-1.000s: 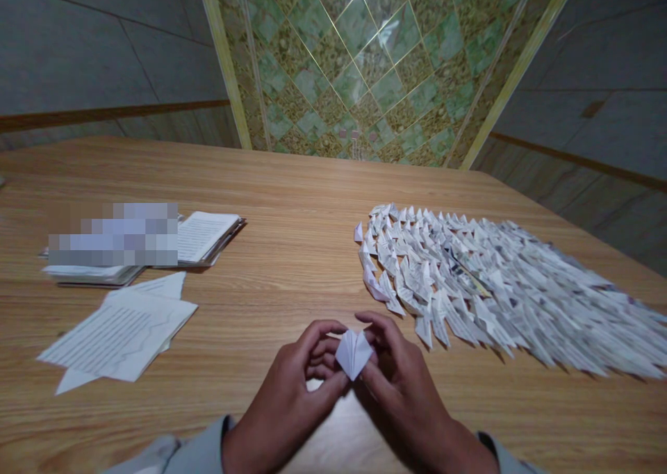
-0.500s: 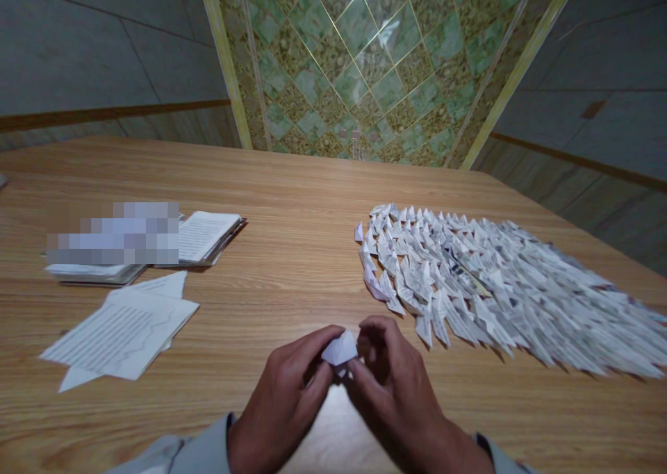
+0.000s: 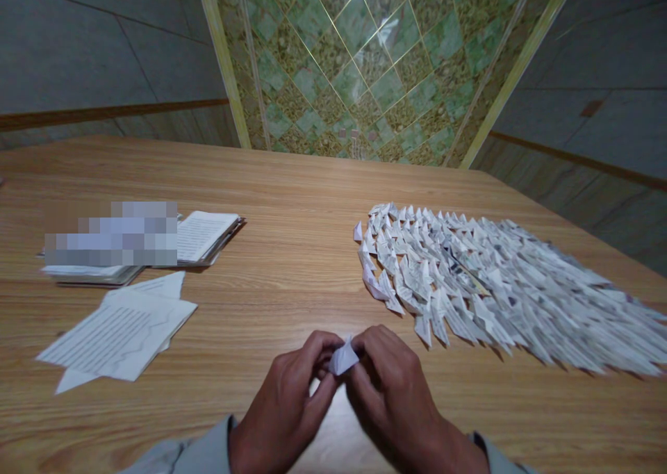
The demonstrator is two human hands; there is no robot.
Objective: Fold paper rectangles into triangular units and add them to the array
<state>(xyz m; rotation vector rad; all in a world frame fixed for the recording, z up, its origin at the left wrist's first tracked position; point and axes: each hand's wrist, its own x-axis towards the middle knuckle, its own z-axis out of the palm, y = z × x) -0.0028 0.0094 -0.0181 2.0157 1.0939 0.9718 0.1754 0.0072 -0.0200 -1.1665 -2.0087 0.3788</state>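
A small folded paper boat (image 3: 343, 359), white with a raised pointed middle, is held low over the table between my two hands. My left hand (image 3: 292, 390) pinches its left end between thumb and fingers. On the other end, the fingers and thumb of my right hand (image 3: 400, 385) are closed, their tips partly hidden by the hand itself. To the right, many similar folded paper boats (image 3: 442, 269) stand packed in curved rows. Loose printed sheets (image 3: 119, 331) lie overlapped left of my hands.
A stack of printed paper (image 3: 206, 234) sits at the back left of the wooden table (image 3: 292, 251), beside another stack (image 3: 94, 274) partly covered by a pixelated patch. Beyond the table's far edge is a green patterned tile panel (image 3: 354, 78) between grey walls.
My right fingers, which were lifted off the boat, have come in and closed on its right end. The boat has turned slightly, and its peak looks sharper.
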